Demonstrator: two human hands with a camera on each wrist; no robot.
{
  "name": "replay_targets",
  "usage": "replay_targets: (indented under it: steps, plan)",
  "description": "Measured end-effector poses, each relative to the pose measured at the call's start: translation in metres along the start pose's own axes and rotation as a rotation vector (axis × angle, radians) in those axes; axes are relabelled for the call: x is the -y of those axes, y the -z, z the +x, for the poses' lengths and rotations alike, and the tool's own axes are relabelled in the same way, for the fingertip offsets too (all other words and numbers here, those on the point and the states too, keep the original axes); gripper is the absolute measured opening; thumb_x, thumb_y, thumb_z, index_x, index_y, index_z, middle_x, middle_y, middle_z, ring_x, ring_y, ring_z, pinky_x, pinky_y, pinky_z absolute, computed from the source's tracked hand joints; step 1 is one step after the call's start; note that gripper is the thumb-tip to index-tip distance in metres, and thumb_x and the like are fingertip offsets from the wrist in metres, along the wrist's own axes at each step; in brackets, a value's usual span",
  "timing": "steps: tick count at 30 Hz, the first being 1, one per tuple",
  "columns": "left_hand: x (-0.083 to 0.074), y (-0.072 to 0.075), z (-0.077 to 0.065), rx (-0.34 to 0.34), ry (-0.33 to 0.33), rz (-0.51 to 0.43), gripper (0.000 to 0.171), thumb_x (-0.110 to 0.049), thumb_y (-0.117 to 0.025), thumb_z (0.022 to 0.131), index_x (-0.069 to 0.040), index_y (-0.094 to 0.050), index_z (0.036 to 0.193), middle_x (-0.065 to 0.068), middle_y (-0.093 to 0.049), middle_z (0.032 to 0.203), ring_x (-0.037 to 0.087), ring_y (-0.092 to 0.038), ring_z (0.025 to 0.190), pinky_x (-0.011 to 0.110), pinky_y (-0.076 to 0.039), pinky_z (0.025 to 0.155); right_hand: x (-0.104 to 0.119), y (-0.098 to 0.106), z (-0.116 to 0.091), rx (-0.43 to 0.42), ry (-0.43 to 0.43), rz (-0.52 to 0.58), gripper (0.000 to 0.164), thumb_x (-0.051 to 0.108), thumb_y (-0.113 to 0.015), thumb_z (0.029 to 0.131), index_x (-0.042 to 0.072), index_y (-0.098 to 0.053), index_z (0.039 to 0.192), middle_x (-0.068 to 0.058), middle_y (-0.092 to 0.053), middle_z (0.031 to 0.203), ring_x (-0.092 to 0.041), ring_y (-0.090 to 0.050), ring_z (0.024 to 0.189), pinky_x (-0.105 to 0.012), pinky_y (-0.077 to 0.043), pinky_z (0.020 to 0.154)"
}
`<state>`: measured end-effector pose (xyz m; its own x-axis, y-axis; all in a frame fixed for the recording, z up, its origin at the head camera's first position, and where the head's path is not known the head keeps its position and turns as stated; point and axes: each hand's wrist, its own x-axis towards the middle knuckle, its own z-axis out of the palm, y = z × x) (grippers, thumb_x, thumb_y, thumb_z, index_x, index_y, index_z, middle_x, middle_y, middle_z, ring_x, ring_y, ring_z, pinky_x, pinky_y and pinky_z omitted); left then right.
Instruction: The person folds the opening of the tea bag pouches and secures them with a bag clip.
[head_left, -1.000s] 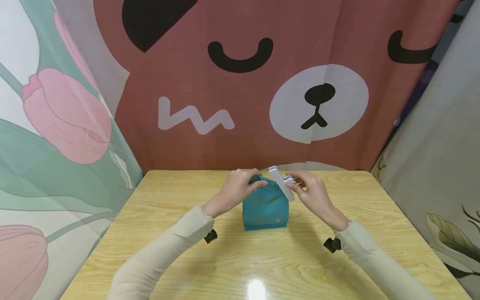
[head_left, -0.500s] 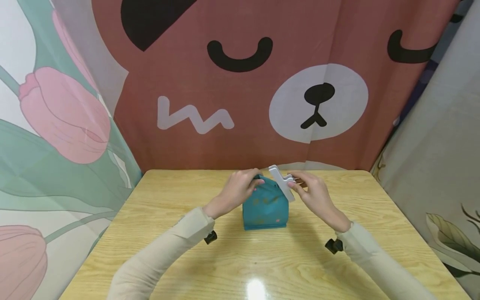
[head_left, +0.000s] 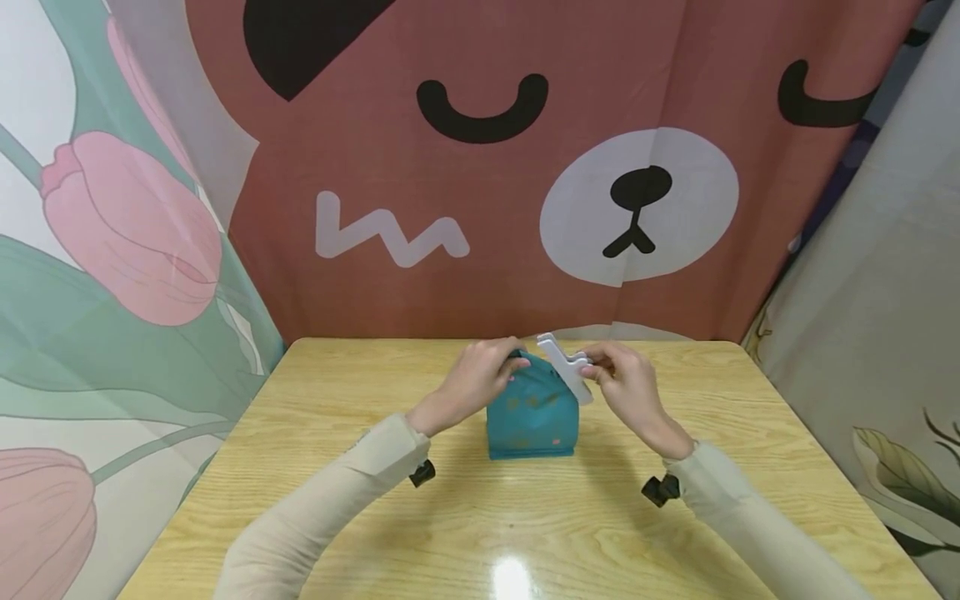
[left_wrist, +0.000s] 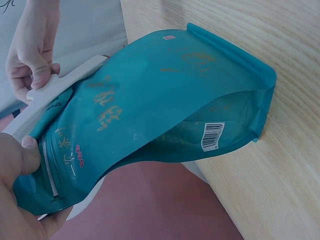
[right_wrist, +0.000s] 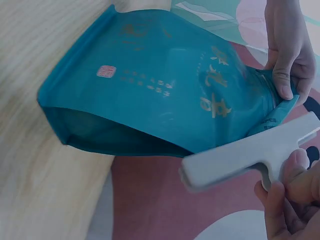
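A teal stand-up pouch [head_left: 532, 421] with gold lettering stands upright on the table, its top bent over. My left hand [head_left: 472, 375] pinches the pouch's upper left corner, thumb on the front. In the left wrist view, that thumb [left_wrist: 30, 155] presses beside the zip strip near the top edge. My right hand [head_left: 632, 390] pinches the handle of a white bag clip [head_left: 564, 369]. The clip slants across the pouch's upper right corner; in the right wrist view its long bar [right_wrist: 225, 162] overlaps the top edge. The left hand's curled fingers are partly hidden behind the pouch.
The wooden table [head_left: 360, 517] reaches back to a curtain [head_left: 495, 292] with a bear print, close behind the pouch. Flowered curtains [head_left: 135, 233] hang along the left and right sides. Small black wrist cameras [head_left: 422, 473] sit under both sleeves.
The left thumb has drawn back slightly to the left on the pouch. The clip and right hand have shifted only a touch, and the pouch stays in place.
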<state>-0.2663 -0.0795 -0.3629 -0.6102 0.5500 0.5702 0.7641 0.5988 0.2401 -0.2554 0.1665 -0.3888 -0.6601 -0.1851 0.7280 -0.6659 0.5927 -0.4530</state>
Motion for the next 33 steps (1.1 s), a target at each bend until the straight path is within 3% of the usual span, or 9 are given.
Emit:
replay_targets:
  steps: [5,11,22,28,33]
  plan:
    - [0.0,-0.001,0.002,0.0,0.005,-0.005,0.012,-0.018,-0.063,0.098,-0.006,-0.068,0.096,-0.003,-0.063,0.074,0.003,-0.055,0.059,0.021,-0.045,0.056,0.003,-0.001,0.004,-0.012,0.042,-0.039,0.01,-0.003,-0.078,0.08,0.002,-0.074,0.088,-0.008,-0.071,0.081,-0.012,-0.052,0.055,-0.025,-0.038,0.048]
    - [0.0,0.0,0.002,0.011,0.013,0.002,0.011,-0.016,-0.064,0.097,-0.006,-0.068,0.098,-0.001,-0.065,0.074,0.003,-0.056,0.059,0.021,-0.044,0.055,0.008,0.0,0.008,-0.004,0.092,-0.063,0.007,-0.003,-0.078,0.08,0.002,-0.075,0.084,-0.007,-0.072,0.08,-0.015,-0.065,0.061,-0.028,-0.045,0.049]
    - [-0.001,0.0,0.004,0.008,0.045,-0.004,0.011,-0.014,-0.068,0.095,-0.003,-0.069,0.096,0.0,-0.066,0.071,0.005,-0.059,0.056,0.021,-0.044,0.053,0.015,0.002,0.014,0.033,0.112,-0.08,0.008,-0.004,-0.078,0.081,0.003,-0.075,0.081,-0.006,-0.07,0.08,-0.019,-0.068,0.065,-0.033,-0.051,0.052]
    - [-0.002,0.0,0.003,0.016,0.077,-0.036,0.016,-0.013,-0.067,0.095,-0.001,-0.068,0.105,0.002,-0.068,0.075,0.003,-0.057,0.056,0.019,-0.043,0.051,0.017,0.002,0.014,0.043,0.117,-0.087,0.007,-0.004,-0.079,0.079,0.001,-0.076,0.083,-0.007,-0.07,0.08,-0.02,-0.068,0.066,-0.035,-0.052,0.052]
    - [-0.003,0.0,0.003,0.02,0.099,-0.079,0.026,-0.012,-0.066,0.095,-0.002,-0.058,0.118,0.001,-0.064,0.072,0.003,-0.053,0.053,0.019,-0.042,0.048,0.017,0.002,0.014,0.045,0.108,-0.091,0.006,-0.004,-0.078,0.08,0.001,-0.076,0.083,-0.007,-0.07,0.079,-0.02,-0.068,0.065,-0.035,-0.052,0.052]
